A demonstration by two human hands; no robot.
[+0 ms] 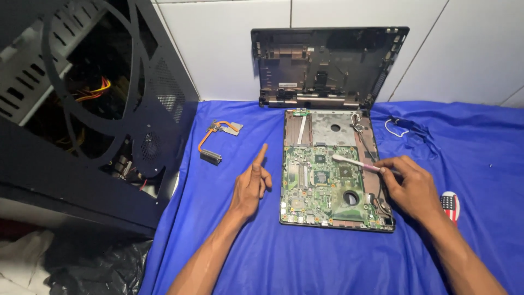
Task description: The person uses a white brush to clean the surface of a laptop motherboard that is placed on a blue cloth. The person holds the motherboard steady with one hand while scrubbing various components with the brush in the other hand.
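Note:
An opened laptop base (376,180) lies on the blue cloth with its green motherboard (305,186) exposed. My right hand (412,186) rests at the board's right edge and holds a pink-handled brush (355,162) whose white tip lies over the board's upper middle. My left hand (252,184) hovers just left of the laptop, index finger pointing up and away, the other fingers curled, holding nothing.
A black laptop cover (327,65) leans against the white tiled wall. A copper heatpipe heatsink (217,139) lies left of the laptop. An open desktop case (87,109) fills the left side. A loose white wire (396,128) and a small flag patch (450,205) sit on the blue cloth (305,257).

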